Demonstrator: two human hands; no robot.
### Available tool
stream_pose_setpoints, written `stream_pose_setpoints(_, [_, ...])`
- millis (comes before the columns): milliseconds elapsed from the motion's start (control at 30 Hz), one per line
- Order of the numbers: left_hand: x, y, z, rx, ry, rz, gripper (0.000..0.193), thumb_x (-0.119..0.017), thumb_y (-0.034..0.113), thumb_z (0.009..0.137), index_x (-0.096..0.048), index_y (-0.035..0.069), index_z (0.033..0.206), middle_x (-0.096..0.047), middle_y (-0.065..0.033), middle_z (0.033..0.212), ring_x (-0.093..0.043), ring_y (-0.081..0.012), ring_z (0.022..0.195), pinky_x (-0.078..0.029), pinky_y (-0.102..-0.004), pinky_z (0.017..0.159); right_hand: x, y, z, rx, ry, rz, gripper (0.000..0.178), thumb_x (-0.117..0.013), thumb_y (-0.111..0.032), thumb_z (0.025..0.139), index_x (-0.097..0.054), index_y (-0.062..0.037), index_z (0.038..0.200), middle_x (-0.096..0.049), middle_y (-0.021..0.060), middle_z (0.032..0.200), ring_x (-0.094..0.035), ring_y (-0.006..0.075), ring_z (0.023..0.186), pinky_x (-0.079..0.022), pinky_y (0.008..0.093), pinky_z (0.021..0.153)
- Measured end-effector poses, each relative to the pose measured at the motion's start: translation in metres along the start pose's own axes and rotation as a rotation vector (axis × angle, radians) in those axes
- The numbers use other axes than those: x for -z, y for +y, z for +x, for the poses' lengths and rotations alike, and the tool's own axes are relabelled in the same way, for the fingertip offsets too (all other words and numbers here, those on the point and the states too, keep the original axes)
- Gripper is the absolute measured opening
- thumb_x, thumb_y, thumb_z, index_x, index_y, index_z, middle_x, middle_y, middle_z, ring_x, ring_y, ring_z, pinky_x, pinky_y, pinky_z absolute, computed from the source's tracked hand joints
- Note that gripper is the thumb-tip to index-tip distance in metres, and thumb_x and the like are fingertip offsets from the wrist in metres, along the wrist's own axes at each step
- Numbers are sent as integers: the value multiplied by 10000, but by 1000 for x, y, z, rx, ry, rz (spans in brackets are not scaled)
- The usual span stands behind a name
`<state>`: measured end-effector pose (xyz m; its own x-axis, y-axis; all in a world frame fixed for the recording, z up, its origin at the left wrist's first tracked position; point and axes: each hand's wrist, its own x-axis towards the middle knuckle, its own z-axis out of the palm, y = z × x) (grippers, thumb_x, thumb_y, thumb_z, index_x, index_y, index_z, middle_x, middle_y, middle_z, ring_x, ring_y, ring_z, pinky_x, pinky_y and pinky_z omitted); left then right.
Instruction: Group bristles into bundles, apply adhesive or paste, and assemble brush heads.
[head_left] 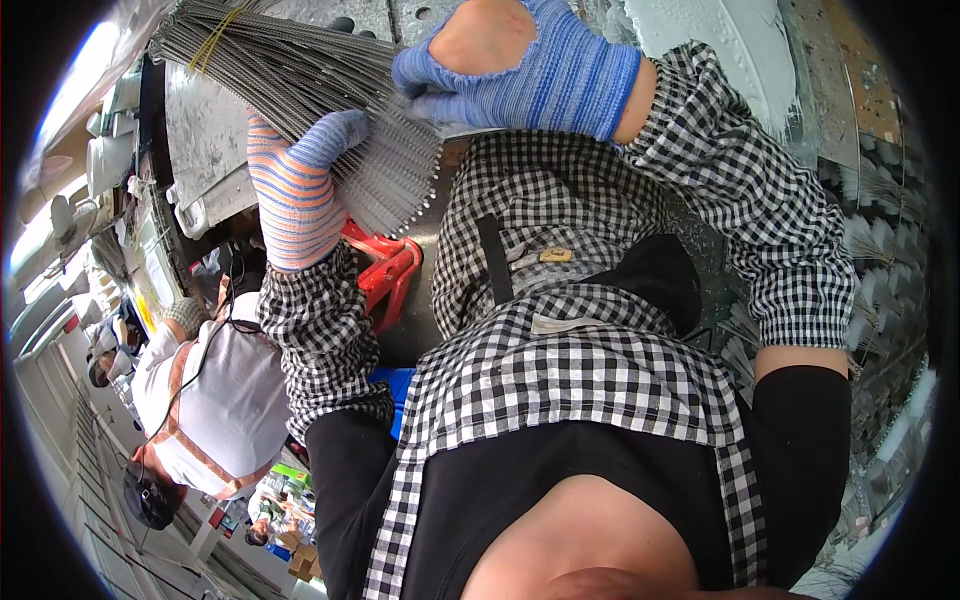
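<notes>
A thick bundle of twisted-wire brushes (290,65) slants across the top of the head view. Its grey stems lie toward the upper left, bound by a thin yellow tie (215,40). Clear bristles (390,175) fan out at the end nearer me, with small white tips. Wrapped around the stems from the left is my left hand (300,195), in an orange-and-blue striped glove, its thumb on top. My right hand (520,75), in a blue glove with a large hole over its back, has its fingers curled against the bundle's right side where the bristles begin.
White paste (725,60) coats a surface at upper right. Many loose bristle brushes (880,220) lie along the right side. A red frame-like object (385,265) stands below the bundle. At left, a person in a white shirt (215,400) sits near a metal worktop (210,125).
</notes>
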<state>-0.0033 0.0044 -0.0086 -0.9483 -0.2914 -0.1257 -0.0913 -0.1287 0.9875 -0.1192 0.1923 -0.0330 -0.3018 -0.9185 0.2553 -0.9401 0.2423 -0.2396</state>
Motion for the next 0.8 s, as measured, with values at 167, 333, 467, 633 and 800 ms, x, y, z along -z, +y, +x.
stream_pose_setpoints(167, [2,0,0,13,28,62,617,-698,-64,714,-538,17,1305,-703,-118,1097,-700,-240,964,-599,-350,855,-11,1,2,-240,26,338,330,-682,-394,829,-659,-73,902,-673,165,737,-678,354,717,-550,456,681])
stream_pose_setpoints(333, [4,-8,2,18,78,155,682,-707,-76,733,-484,32,1368,-691,-119,1139,-693,-230,973,-594,-351,867,-6,-3,1,-338,27,461,349,-728,-369,790,-690,-44,911,-683,177,757,-682,358,747,-558,430,720])
stream_pose_setpoints(467, [-6,-6,10,-52,22,195,626,-715,-43,762,-528,2,1358,-681,-156,1184,-683,-235,1025,-582,-370,907,3,17,-8,-321,-113,811,468,-762,-343,763,-695,-39,1112,-714,186,938,-697,342,934,-558,392,846])
stream_pose_setpoints(633, [-10,1,10,-121,-59,29,768,-792,-11,759,-422,37,1429,-693,-111,1081,-688,-208,971,-574,-356,900,5,15,-11,-191,-102,791,400,-723,-336,826,-739,-30,1082,-754,128,999,-723,219,931,-555,336,897])
stream_pose_setpoints(800, [-2,1,9,-94,-4,91,733,-764,32,794,-379,-7,1417,-649,-108,1046,-657,-224,1003,-540,-369,892,13,13,-12,-252,-26,749,372,-730,-343,846,-730,-32,1050,-750,115,957,-723,216,912,-556,338,870])
